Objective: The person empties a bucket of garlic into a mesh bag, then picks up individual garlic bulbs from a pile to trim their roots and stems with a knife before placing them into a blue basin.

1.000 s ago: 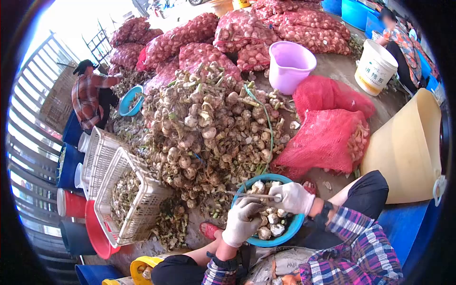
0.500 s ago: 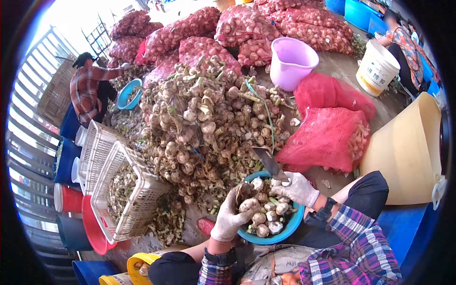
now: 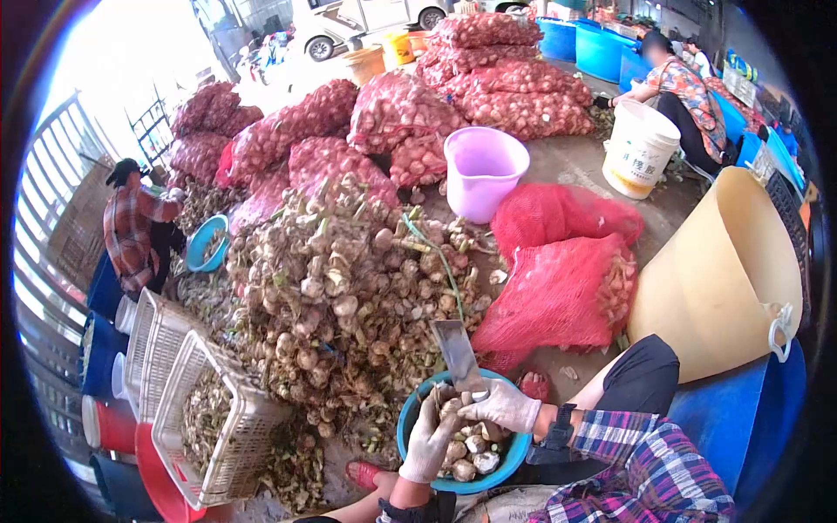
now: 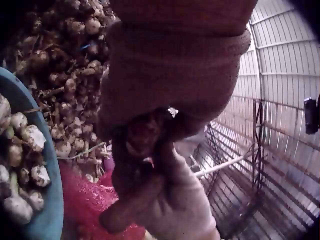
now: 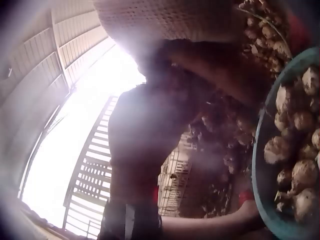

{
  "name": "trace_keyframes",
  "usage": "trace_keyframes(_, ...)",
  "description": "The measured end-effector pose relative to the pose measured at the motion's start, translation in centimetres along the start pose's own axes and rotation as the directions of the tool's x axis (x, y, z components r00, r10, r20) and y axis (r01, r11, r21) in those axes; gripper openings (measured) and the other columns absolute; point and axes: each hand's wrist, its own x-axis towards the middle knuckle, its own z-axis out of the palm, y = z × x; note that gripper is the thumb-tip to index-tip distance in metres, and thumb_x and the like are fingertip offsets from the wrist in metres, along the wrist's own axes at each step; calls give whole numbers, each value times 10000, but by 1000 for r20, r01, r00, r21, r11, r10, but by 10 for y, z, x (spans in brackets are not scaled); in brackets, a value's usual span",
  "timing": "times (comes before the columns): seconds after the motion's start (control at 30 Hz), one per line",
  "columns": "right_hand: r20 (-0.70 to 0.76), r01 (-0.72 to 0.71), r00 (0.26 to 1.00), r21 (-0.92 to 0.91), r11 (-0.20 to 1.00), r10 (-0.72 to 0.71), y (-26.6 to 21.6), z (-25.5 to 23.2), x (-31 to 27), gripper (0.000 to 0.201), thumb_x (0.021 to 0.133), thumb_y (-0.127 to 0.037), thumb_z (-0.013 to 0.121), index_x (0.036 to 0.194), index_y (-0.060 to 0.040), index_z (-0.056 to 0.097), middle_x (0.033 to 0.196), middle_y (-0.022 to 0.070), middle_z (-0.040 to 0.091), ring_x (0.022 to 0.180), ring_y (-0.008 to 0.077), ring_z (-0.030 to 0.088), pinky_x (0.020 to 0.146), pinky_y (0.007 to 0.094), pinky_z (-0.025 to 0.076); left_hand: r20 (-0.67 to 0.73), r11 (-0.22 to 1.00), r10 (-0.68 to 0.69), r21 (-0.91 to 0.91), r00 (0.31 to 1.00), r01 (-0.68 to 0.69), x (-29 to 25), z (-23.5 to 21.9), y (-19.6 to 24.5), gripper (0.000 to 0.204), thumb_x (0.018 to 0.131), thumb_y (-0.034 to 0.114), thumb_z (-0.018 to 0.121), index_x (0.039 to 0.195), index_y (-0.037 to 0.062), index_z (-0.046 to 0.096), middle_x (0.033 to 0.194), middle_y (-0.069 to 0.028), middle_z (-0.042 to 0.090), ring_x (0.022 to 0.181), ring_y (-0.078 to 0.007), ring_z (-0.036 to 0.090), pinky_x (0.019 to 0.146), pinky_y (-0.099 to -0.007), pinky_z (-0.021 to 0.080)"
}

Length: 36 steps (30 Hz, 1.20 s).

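Note:
Both gloved hands meet over a teal basin [image 3: 518, 453] of trimmed garlic bulbs [image 3: 475, 443]. The left hand [image 3: 427, 444] holds a garlic bulb [image 3: 450, 408] in its curled fingers; in the left wrist view a bulb [image 4: 142, 137] shows dimly between the fingers. The right hand [image 3: 501, 407] grips the handle of a wide-bladed knife [image 3: 456, 349], whose blade points up and away, toward the heap of untrimmed garlic [image 3: 349, 288]. The right hand's fingers are close to the bulb; whether they touch it is hidden. The right wrist view is dark around the hands.
Left of the heap stand white crates [image 3: 235, 436] and a red tub [image 3: 166, 479]. Red net sacks [image 3: 549, 296], a purple bucket [image 3: 481, 179] and a large cream tub [image 3: 697, 279] stand right. Two people [image 3: 135, 227] [image 3: 689, 96] sit farther off.
The head view has shifted, so the scene sits lower and farther left. The hands have come together, and the knife blade has swung more upright since half a second ago.

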Motion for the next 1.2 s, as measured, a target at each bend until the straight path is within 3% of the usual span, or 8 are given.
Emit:
trace_keyframes(0.13,-3,-62,998,184,981,64,-11,-10,0,61,866,-40,674,876,-44,614,874,17,663,816,114,627,742,274,499,-19,976,-62,-210,998,56,-1,-1,13,487,941,177,580,1346,-44,422,1251,-131,562,1090,-210,596,920,-340,512)
trace_keyframes(0.3,22,-173,983,431,885,182,-30,-10,-6,165,960,-150,562,999,-29,666,959,24,686,895,116,627,771,275,493,-202,943,-137,-325,970,65,-3,-28,9,366,949,178,518,1250,-28,488,1162,-137,583,949,-246,652,818,-355,563)
trace_keyframes(0.37,76,-202,979,388,899,187,-29,-12,-4,153,939,-123,594,1042,-29,657,966,13,675,909,109,621,774,264,491,-162,934,-166,-342,973,102,-4,-34,3,361,963,173,508,1260,-31,481,1160,-143,585,967,-263,654,800,-364,570)
trace_keyframes(0.43,-101,-96,989,153,983,113,-39,4,-7,98,931,-161,611,936,-65,634,766,-31,591,668,80,588,654,221,481,-57,897,-241,-395,969,200,-8,-33,8,394,975,176,510,1311,-24,452,1219,-153,560,1022,-268,648,798,-330,554)
trace_keyframes(0.6,-89,-60,994,1,998,60,-44,15,-9,168,862,-69,689,1011,-40,617,833,-51,584,754,47,568,694,213,472,-31,881,-242,-425,970,206,-7,-35,-1,443,969,145,524,1358,-43,426,1238,-149,544,1028,-267,639,833,-348,561)
trace_keyframes(1.0,-224,-24,972,-417,909,-77,-36,17,-4,290,812,-124,760,1054,-28,634,840,-7,641,775,72,606,711,249,507,-44,995,-95,4,994,96,-10,-31,2,483,858,124,694,1272,-50,517,1174,-111,617,1047,-155,590,899,-286,485)
trace_keyframes(1.1,-204,48,964,-495,868,-169,-30,18,-5,274,782,-172,772,984,-42,638,772,53,665,709,124,638,665,304,511,-177,1000,-12,3,984,12,-10,-22,2,340,850,124,718,1131,-33,609,1031,-81,665,940,-134,614,836,-277,500)
trace_keyframes(1.2,-137,143,951,-603,785,-278,-18,19,-4,262,789,-171,755,993,-54,638,749,68,663,696,136,641,654,313,510,-321,941,162,335,933,-48,-11,-16,2,161,866,130,714,909,-15,659,815,-41,683,724,-110,601,678,-276,504)
